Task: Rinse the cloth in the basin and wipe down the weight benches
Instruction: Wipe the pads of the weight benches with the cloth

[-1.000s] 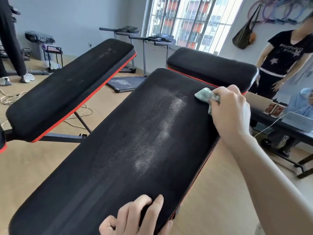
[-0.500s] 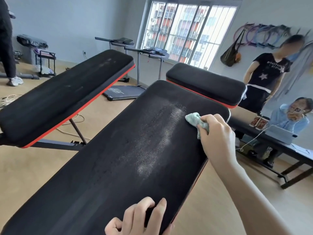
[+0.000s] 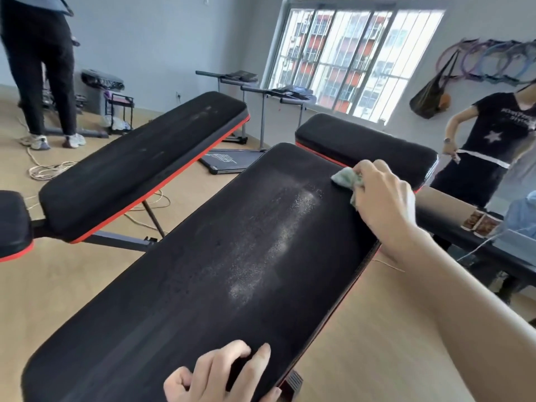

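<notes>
A long black weight bench pad with red trim slopes up from the bottom left to the centre; a pale wet streak runs along its middle. My right hand grips a bunched pale green cloth and presses it on the pad's far right corner, beside the bench's small black seat pad. My left hand rests on the pad's near end, fingers spread on the surface and thumb at the edge. A second black bench stands parallel on the left. No basin is in view.
A person in dark trousers stands at the far left near a small cart. Another person in a black shirt stands at the right by a low table. A treadmill and loose cable lie on the wooden floor.
My right hand slid the cloth back toward the near side of the pad, then out again to the far right corner. My left hand stayed on the near end.
</notes>
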